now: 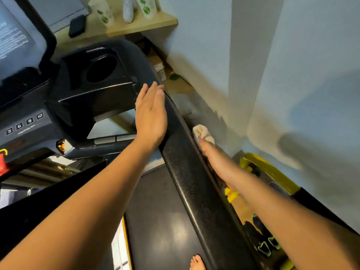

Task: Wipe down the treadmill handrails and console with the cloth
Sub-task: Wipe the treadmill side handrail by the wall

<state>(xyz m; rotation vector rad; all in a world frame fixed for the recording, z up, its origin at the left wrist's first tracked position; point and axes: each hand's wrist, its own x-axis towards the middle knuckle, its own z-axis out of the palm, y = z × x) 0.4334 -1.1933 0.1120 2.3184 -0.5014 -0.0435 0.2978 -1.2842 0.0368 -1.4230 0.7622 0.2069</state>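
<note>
The left hand [151,114] is at the centre of the frame, flat, with its fingers straight and close together. It holds nothing. Its outer edge lies along the inner side of the black handrail [187,172]; whether skin touches the rail cannot be told. Its forearm comes in from the lower left.

The right hand [216,162] is just right of centre, on the far side of the same handrail, with its forearm coming from the lower right. A pale, bunched cloth [203,132] sits at its fingertips, against the outer side of the rail. The rail and the cloth hide most of the fingers, so I cannot tell whether they curl round the cloth or press it flat.

The handrail runs from centre frame down towards the lower right. At its upper end it joins the dark console [81,98], which has a round cup holder [101,69], a screen [13,36] at the upper left and a row of number buttons [25,123] at the left. A red clip [3,164] shows at the left edge. Below the arms lies the treadmill belt [161,221], with a bare foot [197,262] at the bottom edge. A wooden shelf [155,23] at the top carries cups [101,11] and a white bottle [128,9]. A yellow frame [270,170] stands at the right, below the pale wall [292,75].
</note>
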